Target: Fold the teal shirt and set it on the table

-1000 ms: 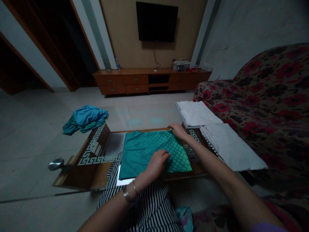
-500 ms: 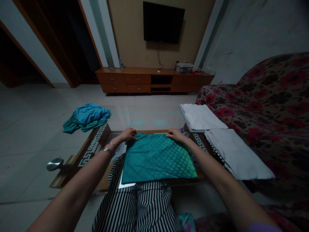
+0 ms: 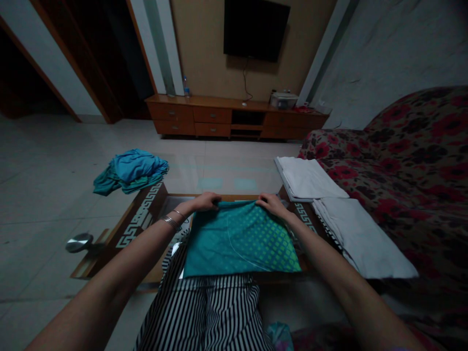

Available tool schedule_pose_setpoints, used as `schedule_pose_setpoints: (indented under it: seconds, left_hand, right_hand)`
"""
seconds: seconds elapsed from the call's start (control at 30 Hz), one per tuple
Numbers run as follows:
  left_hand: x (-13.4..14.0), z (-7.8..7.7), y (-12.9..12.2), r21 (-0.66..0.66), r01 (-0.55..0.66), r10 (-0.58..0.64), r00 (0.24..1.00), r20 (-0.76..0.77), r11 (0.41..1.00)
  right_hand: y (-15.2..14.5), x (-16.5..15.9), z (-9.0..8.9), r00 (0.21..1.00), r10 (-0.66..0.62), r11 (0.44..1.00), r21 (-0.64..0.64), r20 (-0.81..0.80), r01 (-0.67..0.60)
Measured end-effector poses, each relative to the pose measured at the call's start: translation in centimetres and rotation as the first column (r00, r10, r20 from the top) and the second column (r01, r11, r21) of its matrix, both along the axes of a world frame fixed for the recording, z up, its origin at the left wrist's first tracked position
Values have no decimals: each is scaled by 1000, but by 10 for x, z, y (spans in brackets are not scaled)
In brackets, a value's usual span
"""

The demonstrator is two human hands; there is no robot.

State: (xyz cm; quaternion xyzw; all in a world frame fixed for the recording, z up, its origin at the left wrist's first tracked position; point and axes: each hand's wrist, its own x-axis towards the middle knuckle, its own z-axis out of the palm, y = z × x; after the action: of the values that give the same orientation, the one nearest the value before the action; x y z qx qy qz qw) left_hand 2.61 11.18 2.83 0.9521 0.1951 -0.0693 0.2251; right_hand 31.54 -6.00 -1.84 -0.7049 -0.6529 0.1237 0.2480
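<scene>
A folded teal cloth (image 3: 219,239) with a green dotted pattern and a thin white curved line lies across the near part of a glass-topped table (image 3: 185,165), its near edge by my striped trousers (image 3: 212,312). My left hand (image 3: 207,201) is closed on the cloth's far edge, left of the middle. Fingers of my right hand (image 3: 269,204) pinch the same edge farther right. Between the two hands that edge looks slightly raised and creased. Whether the cloth is a shirt, I cannot tell.
A crumpled blue and teal clothes pile (image 3: 133,168) sits at the table's left. Folded white cloths (image 3: 310,178) lie on the right, beside a floral sofa (image 3: 391,161). A round metal object (image 3: 78,242) stands at the left edge. Beyond is a wooden TV cabinet (image 3: 212,117).
My left hand has shifted right along the cloth's far edge, closer to my right hand, and grips more of it. The edge between them has more creases. The view has tilted slightly downward.
</scene>
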Motion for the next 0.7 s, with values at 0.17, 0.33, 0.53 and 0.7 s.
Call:
schedule_pose_setpoints:
  seconds: [0.17, 0.33, 0.53, 0.7]
  left_hand:
    - [-9, -7, 19, -67, -74, 74, 997, 7, 995]
    - [-23, -12, 33, -75, -138, 137, 990, -20, 988]
    - [-37, -18, 35, -22, -269, 269, 963, -6, 963]
    - [-35, -20, -3, 205, -512, 487, 858, 165, 834]
  right_hand:
    - [2, 4, -1, 1000, 11, 998, -56, 27, -9]
    - [1, 5, -1, 992, -42, 996, -74, 121, 51]
    - [-1, 1, -1, 958, -119, 987, -71, 260, 142]
    - [-6, -16, 7, 865, -250, 960, -1, 435, 278]
